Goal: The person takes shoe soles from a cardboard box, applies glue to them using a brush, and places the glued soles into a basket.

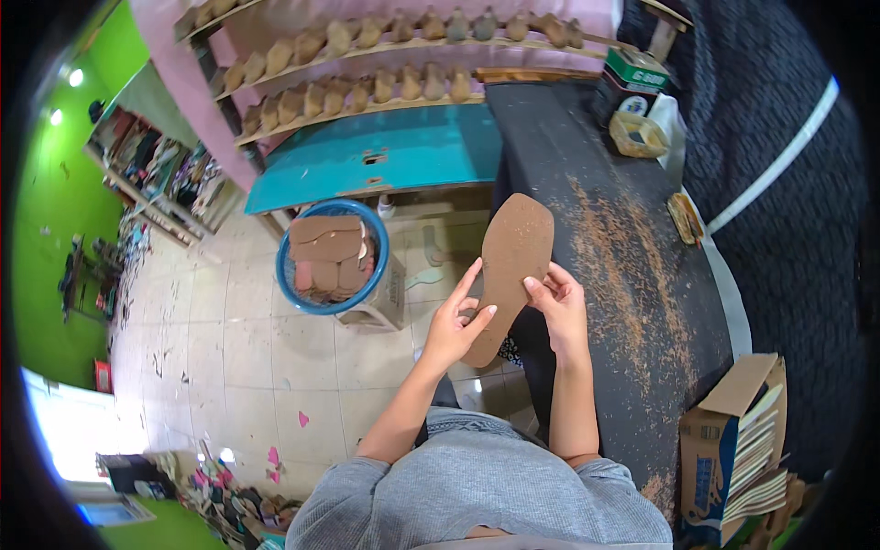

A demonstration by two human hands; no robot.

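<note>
Both hands' grip [509, 316] on brown sole [511, 261]; green tin [635, 75] on bench [632, 302].

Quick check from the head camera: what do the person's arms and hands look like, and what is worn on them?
Both hands, the left hand and the right hand, are bare: no gloves, rings, watch or bracelets visible. The forearms are uncovered. A grey knit top's sleeves are pushed up and bunched near the elbows. No markings show.

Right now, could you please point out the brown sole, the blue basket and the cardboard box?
brown sole [515, 240]: head view, on its broad upper half.
blue basket [286, 284]: head view, on its left rim.
cardboard box [704, 438]: head view, on its side wall.
</note>
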